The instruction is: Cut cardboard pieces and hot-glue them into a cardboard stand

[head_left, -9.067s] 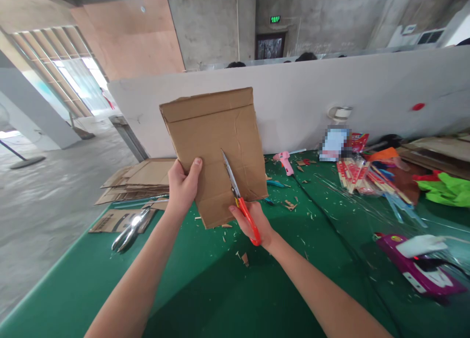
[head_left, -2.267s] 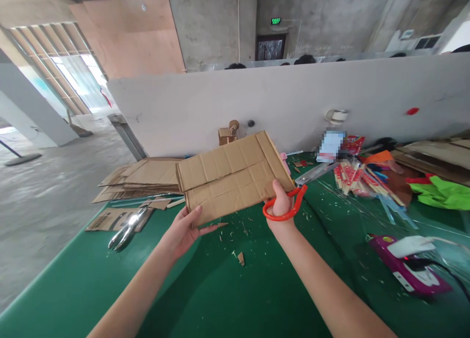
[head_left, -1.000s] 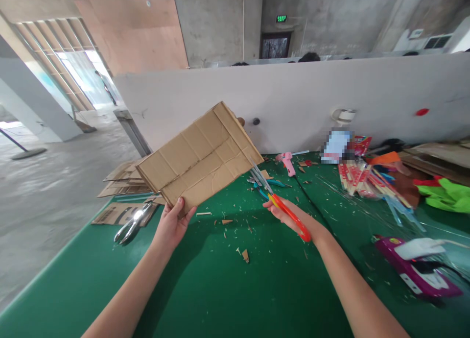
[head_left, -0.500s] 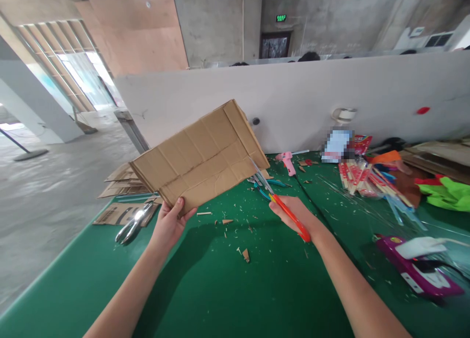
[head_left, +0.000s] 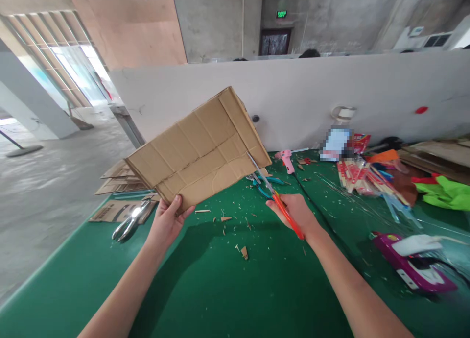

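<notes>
A creased brown cardboard sheet [head_left: 200, 142] is held tilted above the green table [head_left: 220, 299]. My left hand [head_left: 169, 221] pinches its lower left edge, thumb on the near face and fingers behind. In my right hand [head_left: 293, 213] are scissors [head_left: 284, 213] with red-orange handles. Their blades reach up to the lower right part of the sheet, with one blade lying over its near face. Whether the blades are cutting into the cardboard I cannot tell.
Pliers with teal handles [head_left: 275, 181] and a pink glue gun [head_left: 287, 162] lie behind the scissors. Metal pliers [head_left: 128, 225] rest at left near stacked cardboard [head_left: 119, 179]. A purple power strip [head_left: 411, 264], packaged sticks [head_left: 360, 176] and green cloth [head_left: 446, 191] occupy the right. Cardboard scraps [head_left: 244, 252] are scattered mid-table.
The cardboard sheet has risen slightly and shifted a little left in view, with my left hand on it. My right hand and the scissors have shifted slightly left; the whole view has moved a little.
</notes>
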